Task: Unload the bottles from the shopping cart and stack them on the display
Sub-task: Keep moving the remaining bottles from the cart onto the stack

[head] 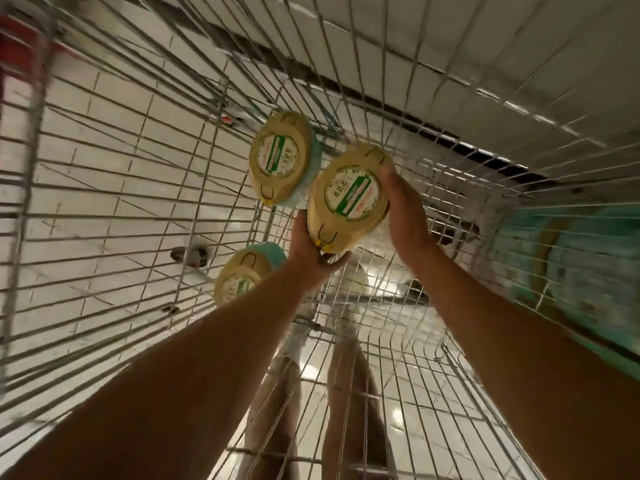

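I am looking straight down into the silver wire shopping cart [114, 188], and the step in hand is the pick. Both hands are on one large, flat-sided yellow plastic bottle with a green and white label [349, 199]. My left hand [311, 247] cups the end with the small yellow cap, fingers curled beneath it. My right hand [405, 216] wraps along the opposite side, so the held bottle is clamped between the two. It sits label-up inside the basket, towards the far end. It looks larger than its neighbours, so I judge it already raised off the wire floor, though I cannot see the gap under it.

Two more of the same kind remain in the cart. The far bottle [280, 157] lies just beyond the held one, close enough that I cannot tell whether they touch. The near bottle [242, 275] is partly hidden behind my left forearm. I count at least three bottles left to move.

Beyond the right wall of the cart is a teal blurred mass [568, 271], too smeared to identify. It may be the display, but I cannot confirm that.

The next move calls for a straight lift, clear of the far bottle and over the cart's rim. I would keep both hands on, since the bottle looks heavy and the cap-end hold seems the weaker one.
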The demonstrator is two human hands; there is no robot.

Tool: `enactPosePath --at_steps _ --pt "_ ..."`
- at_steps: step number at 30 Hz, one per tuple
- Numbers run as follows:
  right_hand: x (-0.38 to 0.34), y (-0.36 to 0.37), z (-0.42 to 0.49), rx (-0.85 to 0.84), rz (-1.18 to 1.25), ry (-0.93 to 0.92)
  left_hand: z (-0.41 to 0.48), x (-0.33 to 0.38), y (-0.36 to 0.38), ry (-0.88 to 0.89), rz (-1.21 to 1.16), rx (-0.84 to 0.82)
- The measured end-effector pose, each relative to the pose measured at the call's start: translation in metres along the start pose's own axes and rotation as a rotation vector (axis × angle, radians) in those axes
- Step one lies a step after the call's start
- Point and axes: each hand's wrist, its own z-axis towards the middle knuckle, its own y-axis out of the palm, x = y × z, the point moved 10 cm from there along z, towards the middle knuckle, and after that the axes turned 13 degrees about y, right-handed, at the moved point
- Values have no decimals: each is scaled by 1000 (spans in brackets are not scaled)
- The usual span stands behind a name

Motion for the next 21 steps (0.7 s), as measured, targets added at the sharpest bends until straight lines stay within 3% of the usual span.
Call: enactPosePath --at_steps 7,13,21 --pt "-53 -12 -140 130 54 38 -153 45 -5 113 297 -105" --pt "-91 -18 -268 230 277 5 -264 70 9 88 492 -255" --pt "-129 -31 -401 346 472 -78 -381 87 18 192 661 -459"
